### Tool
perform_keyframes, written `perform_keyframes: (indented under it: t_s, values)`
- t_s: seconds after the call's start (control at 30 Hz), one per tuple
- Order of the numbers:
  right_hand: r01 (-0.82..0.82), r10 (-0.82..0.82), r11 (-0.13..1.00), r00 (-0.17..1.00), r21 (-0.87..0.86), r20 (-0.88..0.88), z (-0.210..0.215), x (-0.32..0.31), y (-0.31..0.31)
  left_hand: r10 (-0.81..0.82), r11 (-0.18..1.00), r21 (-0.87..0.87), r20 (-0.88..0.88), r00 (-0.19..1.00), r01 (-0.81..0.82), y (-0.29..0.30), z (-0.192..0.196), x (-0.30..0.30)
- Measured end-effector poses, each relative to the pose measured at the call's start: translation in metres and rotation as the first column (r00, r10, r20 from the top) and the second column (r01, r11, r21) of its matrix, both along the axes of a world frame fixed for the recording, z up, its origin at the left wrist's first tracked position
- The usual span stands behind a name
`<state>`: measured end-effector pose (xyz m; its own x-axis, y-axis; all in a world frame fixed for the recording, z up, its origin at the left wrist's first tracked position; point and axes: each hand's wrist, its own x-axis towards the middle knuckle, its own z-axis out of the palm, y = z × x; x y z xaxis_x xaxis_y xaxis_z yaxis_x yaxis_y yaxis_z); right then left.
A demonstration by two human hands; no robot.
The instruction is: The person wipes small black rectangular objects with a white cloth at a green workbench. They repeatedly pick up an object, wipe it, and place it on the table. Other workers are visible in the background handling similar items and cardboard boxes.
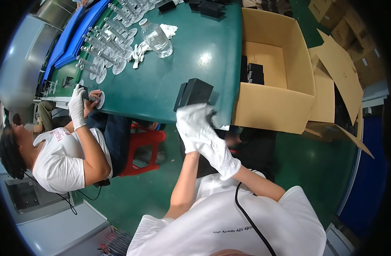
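Both my hands wear white cloth gloves and overlap at the table's near edge. My left hand [187,133] lies partly under my right hand [210,147], which crosses over it from the right. Motion smears the fingers, so whether they hold anything does not show. Just beyond the fingertips, two black boxes [198,91] stand close together on the green table [191,40]. A dark patch beside my fingers is too blurred to name.
An open cardboard box [274,106] with black boxes inside adjoins the table's right side. Farther left stand a clear bottle [157,39] and several clear stemmed pieces with round bases [103,47]. A co-worker [72,158] sits at left by a red stool [142,153].
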<state>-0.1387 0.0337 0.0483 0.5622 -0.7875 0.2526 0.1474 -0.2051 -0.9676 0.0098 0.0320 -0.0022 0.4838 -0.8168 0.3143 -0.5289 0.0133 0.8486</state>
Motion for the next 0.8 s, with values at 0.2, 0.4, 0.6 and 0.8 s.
perform_keyframes:
  t_s: [0.2,0.4,0.6,0.8]
  values:
    - [0.078,-0.457,0.450,0.876,0.889,0.155,-0.020,-0.059,-0.043,-0.105,0.994,-0.109,-0.783,0.613,0.030,-0.003,0.022,0.013]
    - [0.081,-0.205,0.818,0.966,-0.569,-0.158,0.087,-0.047,-0.076,-0.176,0.958,0.099,-0.534,0.827,0.267,0.019,0.018,0.009]
    - [-0.244,0.235,0.966,0.967,0.091,0.099,0.090,-0.034,-0.097,-0.153,0.965,0.015,-0.778,0.609,0.261,0.045,0.026,-0.004]
    - [-0.216,0.225,0.926,0.974,0.309,0.007,0.076,-0.036,-0.108,-0.408,0.910,0.207,0.610,0.679,0.360,0.040,0.034,0.006]
